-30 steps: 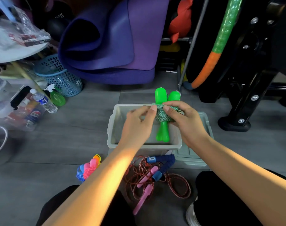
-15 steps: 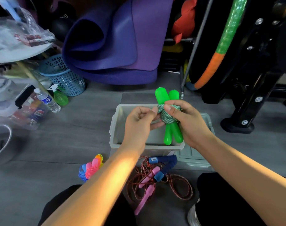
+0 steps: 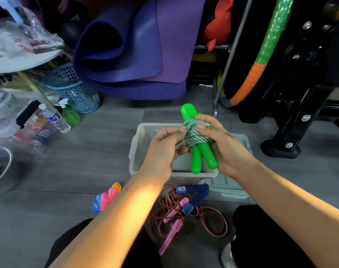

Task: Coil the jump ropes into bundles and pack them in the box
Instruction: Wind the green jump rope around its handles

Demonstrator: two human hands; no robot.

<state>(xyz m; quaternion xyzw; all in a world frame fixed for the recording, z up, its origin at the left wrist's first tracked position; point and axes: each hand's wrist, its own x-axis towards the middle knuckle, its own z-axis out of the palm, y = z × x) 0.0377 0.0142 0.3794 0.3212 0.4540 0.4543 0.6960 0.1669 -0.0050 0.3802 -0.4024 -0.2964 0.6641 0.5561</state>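
Finishing a first bundle, a person's right hand (image 3: 225,144) grips the green jump rope (image 3: 196,135), its cord wound round the paired handles, while the left hand (image 3: 165,147) pinches the cord's loose end beside the wrap, both held just above the grey box (image 3: 134,149). What shows of the box's inside looks bare, so packing seems yet to begin. On the floor near the knees, a red-corded rope (image 3: 213,223) with pink and blue handles lies uncoiled; a small pink-and-blue bundle (image 3: 104,198) sits to its left.

Rope bundle (image 3: 196,135) above box (image 3: 134,147); loose ropes (image 3: 184,215) before box.
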